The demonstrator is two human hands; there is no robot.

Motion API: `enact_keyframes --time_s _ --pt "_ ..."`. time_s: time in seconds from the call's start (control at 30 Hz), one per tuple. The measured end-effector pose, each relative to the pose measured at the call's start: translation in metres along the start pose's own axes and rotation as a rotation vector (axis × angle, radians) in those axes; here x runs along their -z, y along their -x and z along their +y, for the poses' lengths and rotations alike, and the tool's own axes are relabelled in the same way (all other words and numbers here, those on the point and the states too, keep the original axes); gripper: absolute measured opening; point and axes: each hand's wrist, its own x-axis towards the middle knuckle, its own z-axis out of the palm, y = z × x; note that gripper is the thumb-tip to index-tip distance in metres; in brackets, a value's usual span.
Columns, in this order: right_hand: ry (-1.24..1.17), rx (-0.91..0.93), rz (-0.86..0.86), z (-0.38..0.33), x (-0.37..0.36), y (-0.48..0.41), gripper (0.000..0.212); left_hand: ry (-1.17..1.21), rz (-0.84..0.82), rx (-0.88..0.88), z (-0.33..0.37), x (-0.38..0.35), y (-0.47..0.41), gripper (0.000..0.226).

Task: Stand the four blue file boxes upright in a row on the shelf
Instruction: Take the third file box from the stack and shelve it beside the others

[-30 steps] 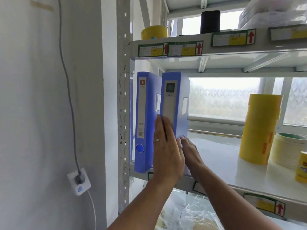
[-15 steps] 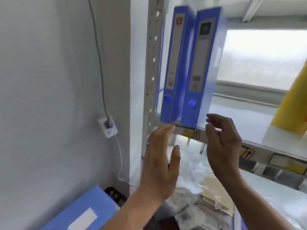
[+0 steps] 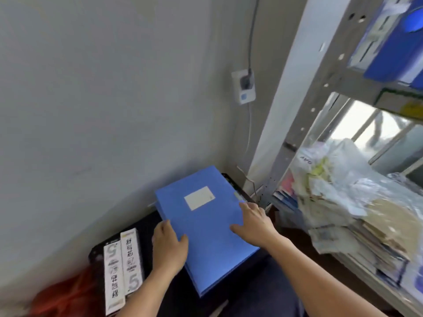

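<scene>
A blue file box (image 3: 206, 225) with a white label lies flat, low by the wall, on top of what looks like another blue box on a black surface. My left hand (image 3: 168, 248) grips its left edge, thumb on top. My right hand (image 3: 254, 223) rests on its right edge, fingers over the side. Two blue file boxes (image 3: 393, 42) stand upright at the left end of the shelf (image 3: 357, 85), seen blurred at the top right.
A grey wall with a socket and plug (image 3: 243, 88) is on the left. The metal shelf post (image 3: 320, 92) rises beside the box. Bagged papers (image 3: 343, 197) fill the lower shelf. Two white printed boxes (image 3: 121, 266) and something red (image 3: 68, 296) lie at bottom left.
The view has swung down from the shelf to the floor area. Both hands left the two upright boxes and now hold the flat blue box below.
</scene>
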Motion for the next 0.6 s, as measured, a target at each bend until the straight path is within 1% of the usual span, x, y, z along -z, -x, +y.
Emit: enact_keyframes --time_s 0.07,0.13,0.27,0.37,0.43,0.5,0.53,0.6 --pt "0.052 -0.026 -0.037 0.001 -0.007 -0.011 0.093 0.041 -0.052 0.023 -0.008 -0.004 -0.002 0.071" --pt "0.034 -0.048 -0.052 0.001 -0.010 -0.019 0.100 0.083 -0.074 0.042 -0.008 -0.007 -0.003 0.070" --pt "-0.034 -0.084 -0.047 0.004 -0.015 -0.028 0.109 0.224 -0.098 0.112 -0.004 -0.014 -0.004 0.058" --pt "-0.087 -0.101 -0.015 0.001 -0.015 -0.026 0.112 0.322 -0.077 0.100 -0.002 -0.012 -0.002 0.051" --pt "-0.124 -0.096 -0.001 -0.002 -0.012 -0.021 0.112 0.413 -0.058 0.054 -0.001 -0.008 0.004 0.046" --pt "-0.162 -0.087 0.014 -0.010 -0.006 -0.007 0.111 0.541 -0.018 -0.042 0.008 0.000 0.012 0.049" --pt "-0.194 -0.070 0.042 -0.015 0.000 0.002 0.110 0.588 0.033 -0.103 0.012 0.003 0.012 0.056" --pt "-0.279 -0.006 0.144 -0.020 0.019 0.022 0.107 0.633 0.200 -0.222 0.022 0.013 0.016 0.074"
